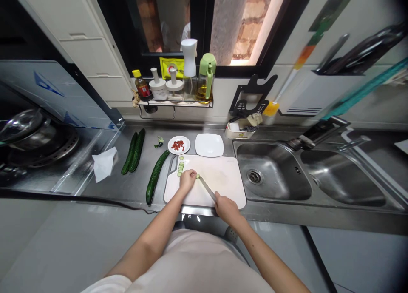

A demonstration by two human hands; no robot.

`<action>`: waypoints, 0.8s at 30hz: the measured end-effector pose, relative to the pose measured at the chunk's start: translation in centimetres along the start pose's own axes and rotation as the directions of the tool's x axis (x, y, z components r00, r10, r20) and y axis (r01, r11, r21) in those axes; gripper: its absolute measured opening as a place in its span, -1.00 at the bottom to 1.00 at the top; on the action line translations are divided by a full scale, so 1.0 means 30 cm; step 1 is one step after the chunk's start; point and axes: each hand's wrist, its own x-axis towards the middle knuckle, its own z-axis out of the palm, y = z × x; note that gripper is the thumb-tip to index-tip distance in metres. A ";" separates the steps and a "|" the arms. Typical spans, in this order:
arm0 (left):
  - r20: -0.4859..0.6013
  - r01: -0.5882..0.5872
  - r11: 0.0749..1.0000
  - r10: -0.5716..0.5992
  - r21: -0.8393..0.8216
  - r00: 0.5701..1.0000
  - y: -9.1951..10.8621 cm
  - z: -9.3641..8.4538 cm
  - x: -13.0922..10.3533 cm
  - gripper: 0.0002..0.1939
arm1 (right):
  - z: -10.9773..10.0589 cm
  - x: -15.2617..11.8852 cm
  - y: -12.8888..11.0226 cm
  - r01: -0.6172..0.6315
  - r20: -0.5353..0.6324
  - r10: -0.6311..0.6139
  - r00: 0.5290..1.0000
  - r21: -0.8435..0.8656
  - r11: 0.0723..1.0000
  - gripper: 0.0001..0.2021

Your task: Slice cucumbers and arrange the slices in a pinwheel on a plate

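My right hand (225, 207) is closed round the handle of a knife (208, 188), whose blade points up and left over the white cutting board (223, 165). At the blade's tip lies a small pale green cucumber slice (198, 176). Just left of it is my left hand (188, 180), fingers drawn together; whether they pinch anything is too small to tell. Several cucumber slices (180, 167) form a short column at the board's left. A whole cucumber (156, 178) lies beside the board, with two more cucumbers (137, 150) further left.
Behind the board stand a plate of red pieces (179, 145) and a white plate (209, 145). Green scraps (159, 142) and a white tissue (104, 163) lie leftward. A double sink (270, 169) is on the right, a bottle rack (175, 102) at the back, a stove pot (27, 129) far left.
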 end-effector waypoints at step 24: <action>-0.011 -0.012 1.000 0.012 -0.013 1.000 0.000 0.000 -0.003 -0.82 | -0.014 0.041 -0.027 0.013 0.030 -0.012 0.999 -0.009 1.000 -0.71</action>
